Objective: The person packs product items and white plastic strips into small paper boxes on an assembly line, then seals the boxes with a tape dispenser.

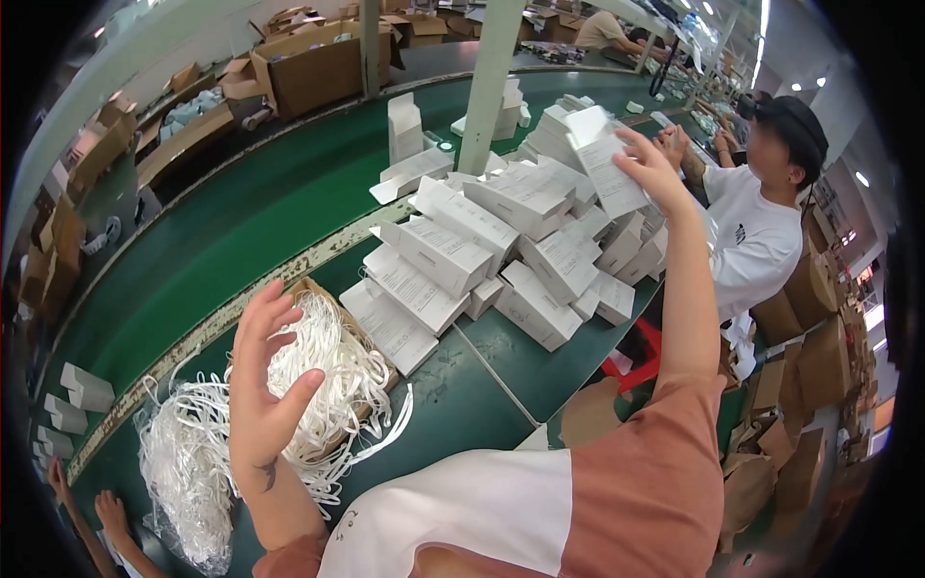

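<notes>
My right hand (657, 175) is raised at the far right of the pile, its fingers gripping the edge of a white box (605, 159) printed with small text. Below it, many similar white cartons (462, 226) lie heaped on the green worktable, some with open flaps. My left hand (262, 371) hovers empty, fingers spread and thumb apart. Beneath and behind it a cardboard tray (390, 371) overflows with white cords (323, 347). Beside that, on the left, a clear plastic bag (193, 482) holds more white cords.
A green conveyor belt (226, 231) with a worn rail curves behind the table, carrying a few white cartons (87, 387). A pale post (487, 91) rises behind the pile. Another person (761, 222) works at the right; someone else's hands (111, 515) are at lower left. Cardboard boxes surround the area.
</notes>
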Motion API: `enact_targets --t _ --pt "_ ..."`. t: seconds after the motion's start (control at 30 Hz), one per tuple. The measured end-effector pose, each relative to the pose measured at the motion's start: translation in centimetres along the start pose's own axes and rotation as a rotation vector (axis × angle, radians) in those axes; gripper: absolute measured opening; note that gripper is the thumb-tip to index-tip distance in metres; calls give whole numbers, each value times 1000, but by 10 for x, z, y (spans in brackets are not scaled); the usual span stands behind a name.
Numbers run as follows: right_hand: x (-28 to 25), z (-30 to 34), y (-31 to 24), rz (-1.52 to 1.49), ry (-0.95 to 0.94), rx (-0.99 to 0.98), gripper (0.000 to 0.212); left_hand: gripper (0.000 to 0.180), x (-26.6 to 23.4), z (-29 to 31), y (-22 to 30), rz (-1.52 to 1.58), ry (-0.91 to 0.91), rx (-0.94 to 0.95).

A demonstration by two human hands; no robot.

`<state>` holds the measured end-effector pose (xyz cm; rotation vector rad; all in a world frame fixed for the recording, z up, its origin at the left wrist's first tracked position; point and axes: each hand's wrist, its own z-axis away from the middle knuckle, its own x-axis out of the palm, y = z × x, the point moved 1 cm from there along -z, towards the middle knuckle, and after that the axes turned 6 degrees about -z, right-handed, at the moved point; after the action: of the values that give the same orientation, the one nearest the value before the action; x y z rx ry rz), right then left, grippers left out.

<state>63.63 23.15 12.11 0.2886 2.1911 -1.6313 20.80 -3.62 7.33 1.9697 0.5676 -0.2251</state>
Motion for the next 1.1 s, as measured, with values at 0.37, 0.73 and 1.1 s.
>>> enact_targets --t 0.37,0.73,1.1 --pt "1 -78 46 599 36 -148 31 57 -7 -1 -6 -59 -13 -27" --pt "258 -107 -79 1050 -859 -529 35 52 -30 -4 -12 -110 72 -54" --pt "351 -125 -53 1347 -956 -740 16 43 -52 -2 -27 -181 141 -83"
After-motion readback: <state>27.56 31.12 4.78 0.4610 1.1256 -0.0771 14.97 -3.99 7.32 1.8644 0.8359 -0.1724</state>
